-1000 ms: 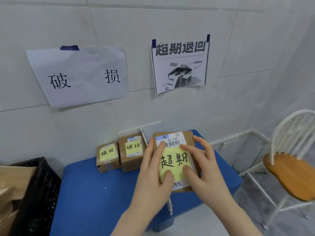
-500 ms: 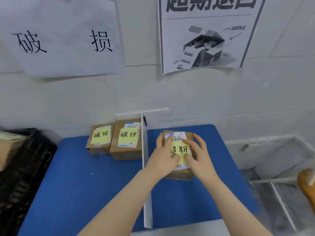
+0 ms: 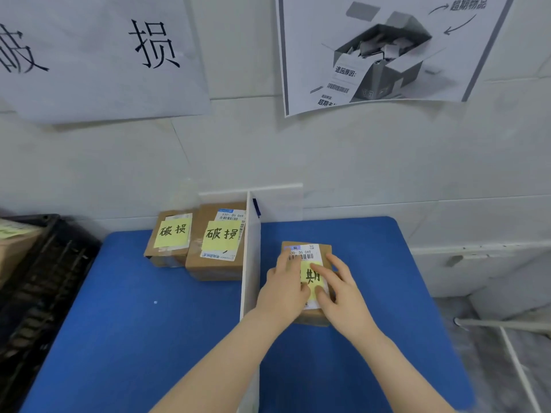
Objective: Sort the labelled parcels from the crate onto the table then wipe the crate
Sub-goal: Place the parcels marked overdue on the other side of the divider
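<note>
One brown parcel (image 3: 324, 251) lies on the blue surface (image 3: 149, 338), just right of the white divider (image 3: 250, 263). Both hands rest flat on its top, the left hand (image 3: 284, 289) on the side nearer the divider and the right hand (image 3: 340, 289) on the side farther from it. Each grip is apart, with fingers straight and thumbs on the yellow note (image 3: 313, 275). Left of the divider, a small parcel (image 3: 170, 242) and a bigger parcel (image 3: 217, 248) stand side by side. Much further left of the divider is the black crate (image 3: 38, 278).
</note>
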